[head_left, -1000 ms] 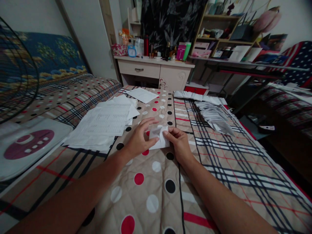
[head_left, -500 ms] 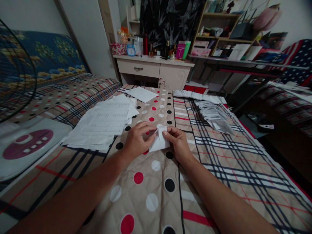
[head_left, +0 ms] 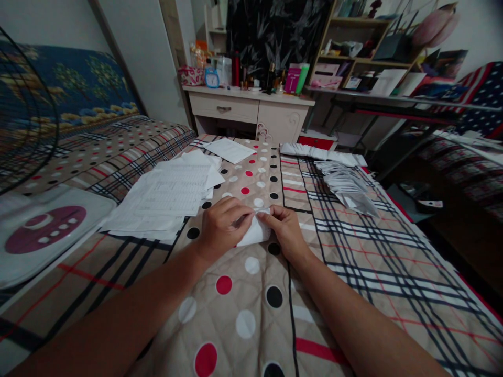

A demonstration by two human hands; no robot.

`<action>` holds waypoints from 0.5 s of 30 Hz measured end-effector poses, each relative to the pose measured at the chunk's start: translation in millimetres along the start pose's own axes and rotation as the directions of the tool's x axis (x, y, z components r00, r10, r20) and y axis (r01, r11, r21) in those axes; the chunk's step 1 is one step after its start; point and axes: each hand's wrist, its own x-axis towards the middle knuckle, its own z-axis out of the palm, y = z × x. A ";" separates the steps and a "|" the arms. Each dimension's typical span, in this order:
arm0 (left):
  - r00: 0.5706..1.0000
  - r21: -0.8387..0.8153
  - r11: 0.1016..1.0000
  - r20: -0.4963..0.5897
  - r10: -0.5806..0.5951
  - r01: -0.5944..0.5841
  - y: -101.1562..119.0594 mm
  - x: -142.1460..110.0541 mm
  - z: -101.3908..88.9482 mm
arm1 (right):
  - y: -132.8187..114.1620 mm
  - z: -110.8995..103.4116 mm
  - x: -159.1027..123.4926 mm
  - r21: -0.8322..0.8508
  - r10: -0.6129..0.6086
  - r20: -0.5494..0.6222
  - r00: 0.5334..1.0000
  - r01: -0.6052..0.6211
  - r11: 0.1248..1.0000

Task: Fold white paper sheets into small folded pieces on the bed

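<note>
A small folded white paper (head_left: 254, 232) is pinched between both my hands, just above the dotted bedspread (head_left: 239, 283). My left hand (head_left: 226, 226) grips its upper left edge between thumb and fingers. My right hand (head_left: 286, 229) has thumb and forefinger closed on the top right part. Left of my hands lies a loose pile of printed paper sheets (head_left: 168, 188), with another sheet (head_left: 230, 150) behind it. Over to the right, a fanned stack of folded papers (head_left: 346, 186) rests on the plaid part, and a row of similar papers (head_left: 322, 153) lies behind that.
At the left edge is a white plastic bag (head_left: 90, 207) with a purple print, below a wire fan guard (head_left: 55, 120). A cream dresser (head_left: 223, 109) with bottles and a blue clock (head_left: 212, 78) stands beyond the bed. Shelves and a desk (head_left: 393, 99) are at the right.
My left fingers have moved in toward my right thumb along the paper's top edge. The paper's raised upper part is now lower and flatter. The piles have not moved.
</note>
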 end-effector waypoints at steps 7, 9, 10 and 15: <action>0.985 0.105 0.980 0.037 0.169 -0.171 0.6 2.2 -6.8 | 1.9 0.4 2.1 -0.055 -0.041 -0.038 0.998 0.039 0.998; 0.981 0.096 0.976 0.039 0.191 -0.194 0.5 3.2 -6.9 | 2.5 -1.0 1.7 -0.055 -0.066 -0.039 0.997 0.064 0.996; 0.981 0.087 0.978 0.041 0.187 -0.190 0.4 3.6 -6.6 | 2.9 -1.9 1.4 -0.053 -0.079 -0.037 0.996 0.077 0.996; 1.000 -0.045 0.999 0.031 0.004 -0.003 0.6 4.8 -3.0 | 3.3 -4.9 -1.3 -0.080 -0.152 0.030 0.988 0.154 0.985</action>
